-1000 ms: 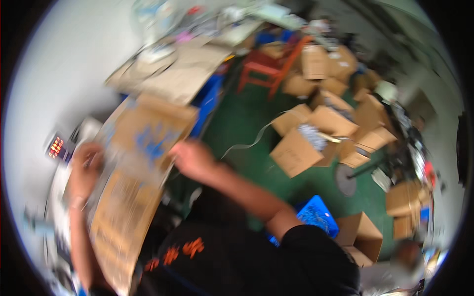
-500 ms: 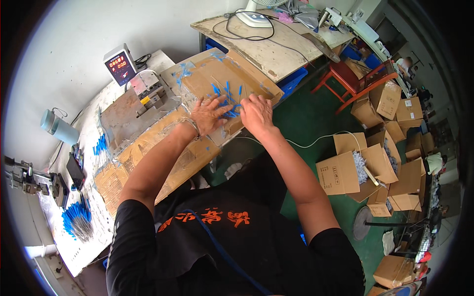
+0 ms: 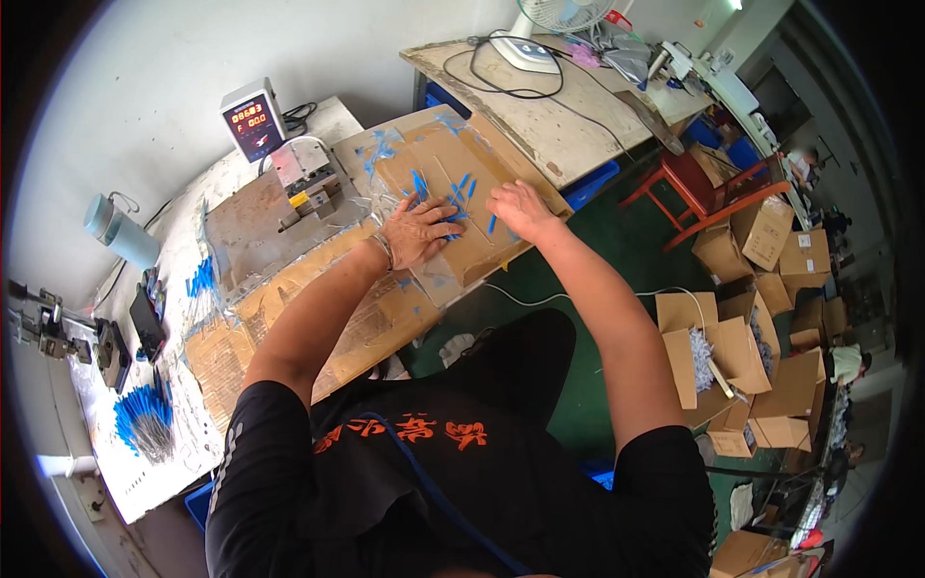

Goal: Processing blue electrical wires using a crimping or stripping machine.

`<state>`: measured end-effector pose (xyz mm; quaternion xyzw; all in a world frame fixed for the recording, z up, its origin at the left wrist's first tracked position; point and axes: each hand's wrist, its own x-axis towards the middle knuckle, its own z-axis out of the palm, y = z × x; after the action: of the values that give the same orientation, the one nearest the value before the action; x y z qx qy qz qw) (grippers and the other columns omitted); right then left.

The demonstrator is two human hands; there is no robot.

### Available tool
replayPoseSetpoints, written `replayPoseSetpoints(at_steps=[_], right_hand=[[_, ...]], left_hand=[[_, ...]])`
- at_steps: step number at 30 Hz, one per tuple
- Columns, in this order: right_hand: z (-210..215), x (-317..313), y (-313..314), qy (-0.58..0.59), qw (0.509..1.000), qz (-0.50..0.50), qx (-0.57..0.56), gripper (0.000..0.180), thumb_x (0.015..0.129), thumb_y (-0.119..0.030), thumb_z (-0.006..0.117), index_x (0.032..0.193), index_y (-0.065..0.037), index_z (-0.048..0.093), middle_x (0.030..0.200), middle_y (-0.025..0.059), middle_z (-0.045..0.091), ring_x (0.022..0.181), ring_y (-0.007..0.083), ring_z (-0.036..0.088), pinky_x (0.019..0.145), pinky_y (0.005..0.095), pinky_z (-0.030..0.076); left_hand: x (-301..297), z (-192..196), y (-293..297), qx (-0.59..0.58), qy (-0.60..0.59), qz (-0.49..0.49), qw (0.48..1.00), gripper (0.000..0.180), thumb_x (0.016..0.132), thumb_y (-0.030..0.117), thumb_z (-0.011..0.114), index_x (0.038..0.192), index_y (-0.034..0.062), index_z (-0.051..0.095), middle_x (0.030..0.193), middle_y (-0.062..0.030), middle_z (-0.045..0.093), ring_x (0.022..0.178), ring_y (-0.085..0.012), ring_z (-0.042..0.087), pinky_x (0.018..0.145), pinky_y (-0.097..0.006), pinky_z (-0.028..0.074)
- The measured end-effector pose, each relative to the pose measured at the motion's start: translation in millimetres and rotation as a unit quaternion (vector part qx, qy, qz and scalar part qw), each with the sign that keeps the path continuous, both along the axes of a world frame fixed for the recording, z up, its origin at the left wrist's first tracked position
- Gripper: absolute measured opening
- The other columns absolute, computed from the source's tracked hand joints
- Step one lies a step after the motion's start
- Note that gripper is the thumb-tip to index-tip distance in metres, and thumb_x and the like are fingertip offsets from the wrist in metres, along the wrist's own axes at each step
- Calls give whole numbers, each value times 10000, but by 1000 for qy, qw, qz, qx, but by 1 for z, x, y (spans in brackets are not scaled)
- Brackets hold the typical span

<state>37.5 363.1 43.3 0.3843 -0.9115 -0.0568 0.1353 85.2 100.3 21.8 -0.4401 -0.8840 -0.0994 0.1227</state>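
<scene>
Several thin wire pieces with blue sleeves (image 3: 462,188) lie scattered on the cardboard-covered bench top (image 3: 414,164). Over some of them rests my left hand (image 3: 421,234), open and palm down, its fingers spread towards the blue ends. To its right, near the board's right edge, my right hand (image 3: 523,210) has its fingers curled and drawn together. One blue-sleeved wire piece (image 3: 492,223) sticks out just below those fingertips and appears to be pinched there. The fingertips themselves are partly hidden.
A small machine (image 3: 306,178) on a metal plate and a red digital display box (image 3: 252,120) stand beyond my left hand. More blue-ended pieces (image 3: 145,422) lie bunched at the left, near a light-blue bottle (image 3: 120,231). Open cardboard boxes (image 3: 742,352) and a red chair (image 3: 689,193) are at the right.
My right hand has moved right, away from the pile, and the gap between my hands has widened. My left hand stays over the blue-sleeved pieces. The whole view has shifted slightly.
</scene>
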Motion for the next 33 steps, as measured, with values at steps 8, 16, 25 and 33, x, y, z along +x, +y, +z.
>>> replayPoseSetpoints(at_steps=[8, 16, 25, 33], right_hand=[[24, -6, -6, -1, 992, 127, 6, 65, 750, -88, 584, 814, -97, 575, 880, 67, 589, 871, 261, 595, 736, 403, 462], [57, 54, -71, -224, 847, -161, -455, 39, 838, -68, 601, 876, -76, 608, 728, 26, 617, 658, 101, 591, 555, 277, 452], [-10, 99, -250, -481, 722, -48, -495, 112, 851, -116, 613, 909, -20, 621, 700, 12, 630, 640, 69, 584, 591, 228, 453], [-43, 61, -270, -343, 786, -107, -503, 147, 830, -176, 619, 854, -32, 635, 721, 110, 661, 677, 236, 648, 607, 332, 488]], left_hand=[[21, 6, -8, 27, -41, 26, 998, 488, 854, 301, 572, 1328, 270, 461, 1426, -60, 378, 1359, -277, 288, 1075, -567, 208], [152, 118, -112, 326, -324, 2, 888, 359, 824, 247, 658, 1152, 111, 610, 1164, -82, 604, 1122, -273, 542, 978, -402, 393], [251, 205, -165, 464, 215, 181, 840, 199, 702, 38, 656, 895, 81, 633, 698, -40, 629, 601, -180, 613, 587, -335, 482], [143, 73, -162, 258, 116, 305, 909, 120, 731, 34, 676, 823, 88, 621, 692, -46, 528, 668, -240, 525, 609, -334, 394]])
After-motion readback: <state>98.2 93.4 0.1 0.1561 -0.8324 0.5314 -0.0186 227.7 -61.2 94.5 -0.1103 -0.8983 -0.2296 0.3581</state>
